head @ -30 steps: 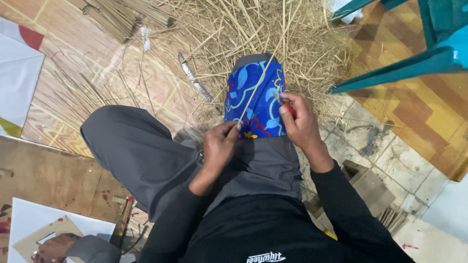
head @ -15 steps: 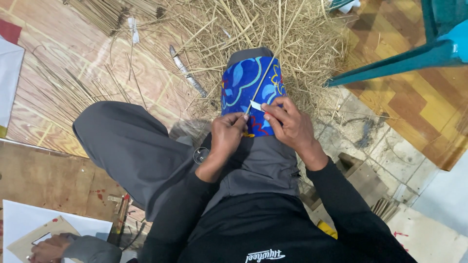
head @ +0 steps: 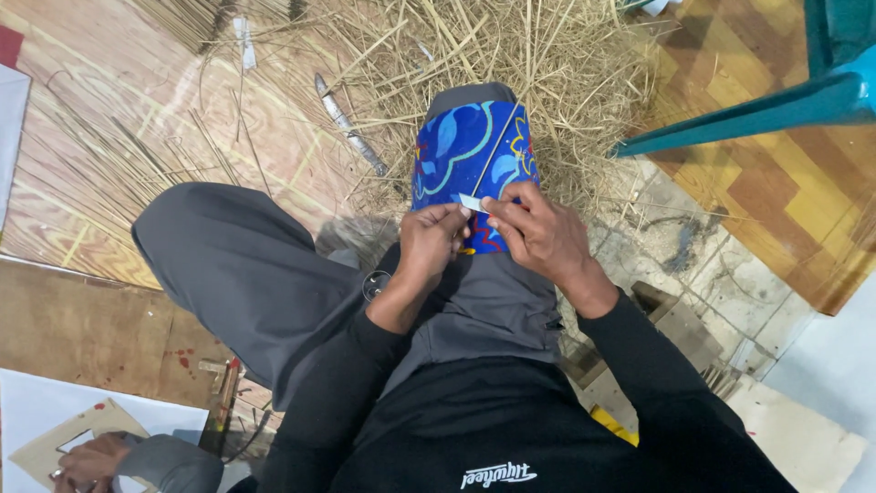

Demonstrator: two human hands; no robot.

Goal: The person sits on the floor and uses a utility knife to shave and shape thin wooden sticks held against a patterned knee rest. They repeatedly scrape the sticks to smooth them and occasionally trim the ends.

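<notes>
Seated on the floor, I work over a blue cloth w/ red, yellow & teal floral pattern (head: pixel 470 151), draped over my raised right knee. My left hand (head: pixel 429 245) pinches a thin pale bamboo sliver (head: pixel 500 146) low down, thumb & forefinger closed on it just above the knee. My right hand (head: pixel 538 228) grips a small flat blade w/ a pale tip (head: pixel 472 202), fingers curled round it, its point turned toward the left fingertips. The sliver runs up from the pinch, across the cloth, toward the pile of dry straw-coloured shavings (head: pixel 511 55) beyond the knee.

Step in hand, as I judge it: shaving or splitting the sliver, w/ the cloth as a pad between blade & leg. Next move, I'd say, calls for a steady pinch on the left, a shallow blade angle, & a stroke away from the left fingertips, which sit v. close to the edge.

Nearby: a bundle of long thin sticks (head: pixel 119 155) fanned on the plywood floor at left, a teal plastic chair leg (head: pixel 748 110) at upper right. Bottom left corner, another person's hand (head: pixel 87 461) rests on a cardboard piece (head: pixel 64 438), well apart from mine.
</notes>
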